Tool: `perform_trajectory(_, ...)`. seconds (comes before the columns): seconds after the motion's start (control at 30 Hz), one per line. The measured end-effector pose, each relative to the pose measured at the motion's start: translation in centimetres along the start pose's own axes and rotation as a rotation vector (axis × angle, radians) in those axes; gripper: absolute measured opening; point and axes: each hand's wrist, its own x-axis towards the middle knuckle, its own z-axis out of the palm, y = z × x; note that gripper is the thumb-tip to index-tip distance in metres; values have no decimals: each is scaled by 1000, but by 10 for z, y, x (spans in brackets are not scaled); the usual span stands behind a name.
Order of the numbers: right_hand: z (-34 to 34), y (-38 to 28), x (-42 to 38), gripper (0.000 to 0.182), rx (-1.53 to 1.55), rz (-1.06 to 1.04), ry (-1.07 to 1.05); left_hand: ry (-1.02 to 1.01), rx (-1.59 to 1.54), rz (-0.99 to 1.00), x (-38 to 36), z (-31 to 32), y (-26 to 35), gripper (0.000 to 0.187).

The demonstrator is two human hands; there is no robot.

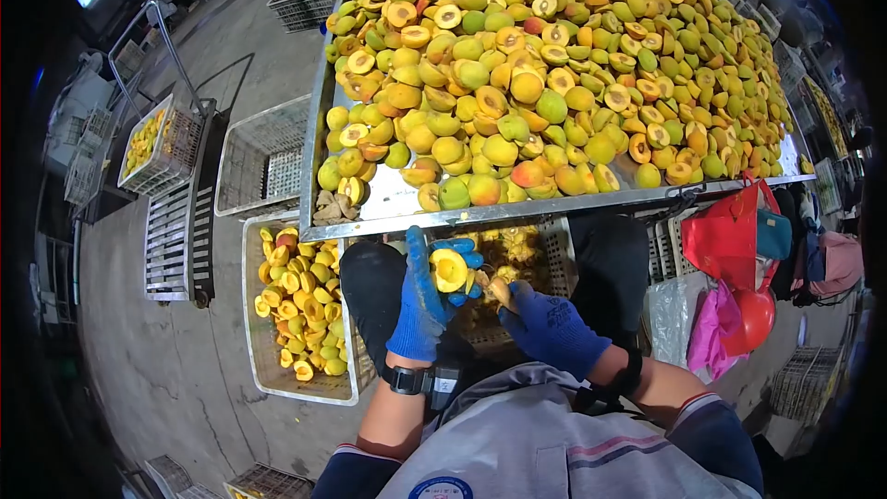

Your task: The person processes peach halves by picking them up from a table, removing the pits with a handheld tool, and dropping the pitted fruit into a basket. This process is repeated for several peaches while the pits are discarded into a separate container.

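Both hands wear blue gloves. My left hand [427, 291] holds a halved yellow fruit [449, 271], its cut face turned up with a hollow in the middle. Close on its right, my right hand [545, 319] is closed round a small tool with a brownish, rounded end [500, 292]; its tip is hard to make out. Beneath the hands, between the knees, a crate [559, 254] contains yellowish pieces. In front of me a metal-edged table [416, 226] bears a large heap of whole and halved yellow-green fruit [527, 88].
At the left stands a white crate [349, 351] of halved fruit, with another crate [263, 162] behind it. A cart [176, 240] carries a fruit crate [162, 152]. Red bags [730, 236] and a pink bag [716, 328] hang at the right. Part of another person shows beyond the table.
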Motion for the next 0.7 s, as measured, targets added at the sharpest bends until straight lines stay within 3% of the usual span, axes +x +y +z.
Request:
perform_trajectory(0.23, 1, 0, 1, 34, 47, -31, 74, 1, -65, -23, -1, 6, -4, 63)
perform_trajectory(0.3, 0, 0, 3, 36, 38, -16, 90, -118, -131, -53, -1, 2, -4, 58)
perform_trajectory(0.43, 0, 3, 6, 33, 5, -22, 130, -138, -211, -35, 0, 1, -9, 54)
perform_trajectory(0.53, -5, 8, 9, 28, 27, 4, 187, -78, -42, -5, -15, 3, 6, 45)
perform_trajectory(0.6, -14, 15, 7, 24, -4, 152, 143, 130, 447, 255, -37, 4, 29, 39)
perform_trajectory(0.67, -10, 33, 4, 23, 7, 114, 218, 365, 413, 505, -37, -60, 37, 37)
perform_trajectory(0.7, -8, 39, 2, 23, 4, 128, 222, 410, 451, 449, -51, -82, 64, 38)
